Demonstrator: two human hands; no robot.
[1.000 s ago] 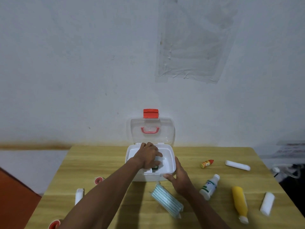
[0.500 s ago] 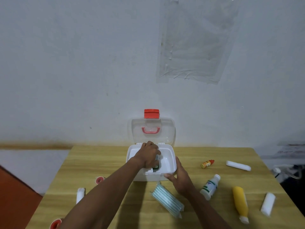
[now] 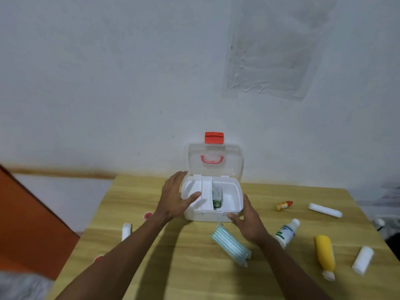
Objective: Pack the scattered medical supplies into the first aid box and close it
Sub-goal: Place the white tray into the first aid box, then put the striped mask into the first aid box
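Right at the middle of the frame, your first aid box (image 3: 213, 211) sat on the wooden table (image 3: 194, 267) against the wall, its clear lid (image 3: 214, 163) standing upright and open, with a red latch (image 3: 214, 138) at the top edge and a red handle (image 3: 211, 159) showing through it. Inside the white base a white divider (image 3: 206, 197) ran front to back, and a small dark green item (image 3: 216, 202) lay just to the right of it; what it was I could not tell.

Your left hand (image 3: 175, 198) rested over the left edge of the box, fingers spread apart and holding nothing, the thumb reaching into the left compartment. Your right hand (image 3: 249, 224) pressed flat against the lower right corner of the box, fingers loosely apart and empty.

Just below the box, touching your right hand's edge, lay a packet of striped face masks (image 3: 230, 245), tilted toward the lower right. Further right lay a white bottle with a green label (image 3: 286, 233), then a yellow bottle (image 3: 324, 255) with its white cap pointing down-frame, and a white gauze roll (image 3: 362, 263) near the table's right edge. Above those, at mid-right, were a small orange dropper bottle (image 3: 283, 205) and a long white roll (image 3: 324, 210), well apart from each other.

On the left side, a small white roll (image 3: 126, 231) lay near the table's edge, with a red-rimmed tape roll (image 3: 148, 215) above it, beside your left wrist, and another red piece (image 3: 98, 258) lower down, mostly hidden by your forearm.
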